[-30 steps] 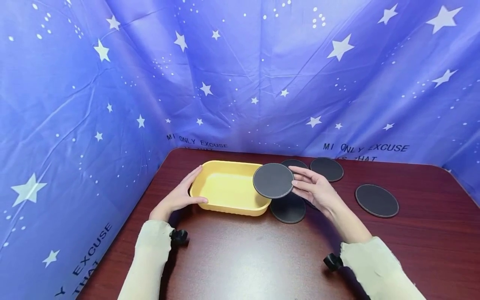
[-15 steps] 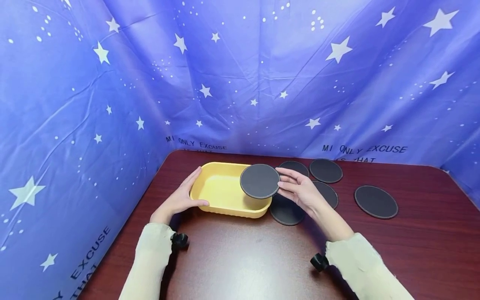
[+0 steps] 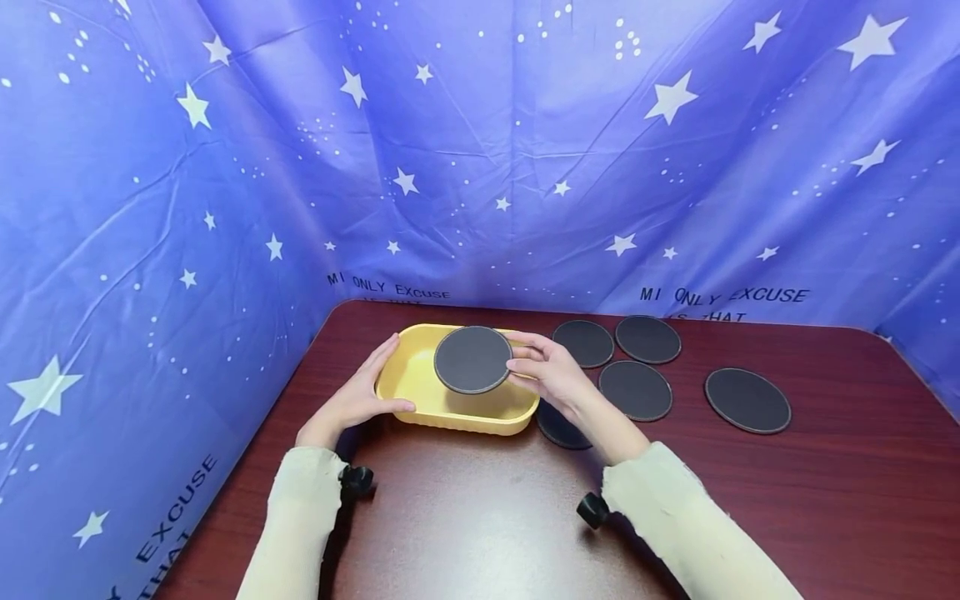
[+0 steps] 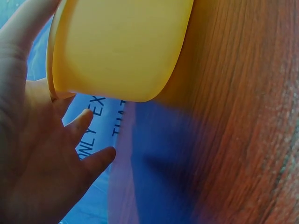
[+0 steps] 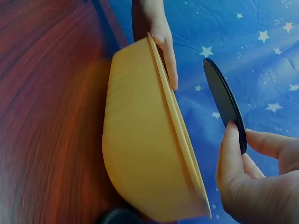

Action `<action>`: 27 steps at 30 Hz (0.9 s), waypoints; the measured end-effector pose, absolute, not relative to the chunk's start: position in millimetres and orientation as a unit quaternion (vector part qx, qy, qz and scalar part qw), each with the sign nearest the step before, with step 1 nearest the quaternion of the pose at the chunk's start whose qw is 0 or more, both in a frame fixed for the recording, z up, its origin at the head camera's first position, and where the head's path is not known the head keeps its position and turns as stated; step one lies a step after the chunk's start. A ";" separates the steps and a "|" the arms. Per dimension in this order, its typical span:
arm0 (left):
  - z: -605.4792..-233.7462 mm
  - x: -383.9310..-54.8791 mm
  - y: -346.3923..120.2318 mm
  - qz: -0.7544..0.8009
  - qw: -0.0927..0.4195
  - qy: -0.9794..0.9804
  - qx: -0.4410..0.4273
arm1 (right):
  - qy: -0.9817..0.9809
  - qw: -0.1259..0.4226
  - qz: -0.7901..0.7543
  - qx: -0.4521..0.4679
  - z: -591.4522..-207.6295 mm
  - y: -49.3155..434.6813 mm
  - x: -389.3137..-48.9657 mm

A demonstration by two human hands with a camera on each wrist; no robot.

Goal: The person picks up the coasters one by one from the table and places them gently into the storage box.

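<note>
My right hand (image 3: 551, 375) pinches a black round coaster (image 3: 472, 360) with a stitched edge by its right side. The coaster hangs over the yellow rectangular basin (image 3: 465, 422), above its rim, as the right wrist view shows, where thumb and fingers (image 5: 231, 149) meet on opposite faces of the disc. At the basin's left end, my left hand (image 3: 352, 400) holds the rim, thumb along the front and fingers round the back corner. In the left wrist view, two of its fingers (image 4: 100, 161) stick out past the yellow wall (image 4: 121, 46). The coaster hides part of the basin's inside.
Several more black coasters lie flat to the basin's right: a back pair (image 3: 582, 343), one in the middle (image 3: 635, 390), one farther right (image 3: 747, 401) and one (image 3: 558, 427) partly under my right forearm. A blue star-printed curtain (image 3: 480, 167) borders the dark red wooden table (image 3: 840, 467).
My right hand has carried the coaster leftward, from the basin's right end to over its middle. The middle coaster on the table has come into view. My left hand stays on the basin.
</note>
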State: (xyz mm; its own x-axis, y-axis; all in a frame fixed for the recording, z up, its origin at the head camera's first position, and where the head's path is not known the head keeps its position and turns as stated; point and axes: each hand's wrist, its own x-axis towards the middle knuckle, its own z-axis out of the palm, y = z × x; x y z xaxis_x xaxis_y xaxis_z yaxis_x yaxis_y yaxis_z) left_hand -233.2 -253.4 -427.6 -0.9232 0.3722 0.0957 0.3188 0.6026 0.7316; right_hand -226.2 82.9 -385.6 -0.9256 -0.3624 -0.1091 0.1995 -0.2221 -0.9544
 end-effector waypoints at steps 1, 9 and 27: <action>-427.5 -233.5 -253.7 0.402 0.033 0.894 0.194 | 0.598 0.182 -0.778 -0.068 -385.9 78.1 -227.5; -424.8 -235.5 -253.6 0.405 0.028 0.893 0.195 | 0.609 0.189 -0.769 -0.045 -384.8 44.1 -235.3; -430.9 -230.5 -253.4 0.419 0.034 0.888 0.188 | 0.651 0.202 -0.732 0.007 -410.4 2.6 -240.7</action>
State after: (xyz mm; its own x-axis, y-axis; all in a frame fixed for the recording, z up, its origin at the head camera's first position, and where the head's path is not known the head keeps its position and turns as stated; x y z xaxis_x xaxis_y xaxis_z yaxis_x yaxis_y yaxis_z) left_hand -230.5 -253.4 -430.9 -0.9268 0.3627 0.0971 0.3055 0.5782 0.7565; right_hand -240.7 2.6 -410.4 -0.9179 -0.2869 -0.2742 0.3058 -0.0711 -0.9494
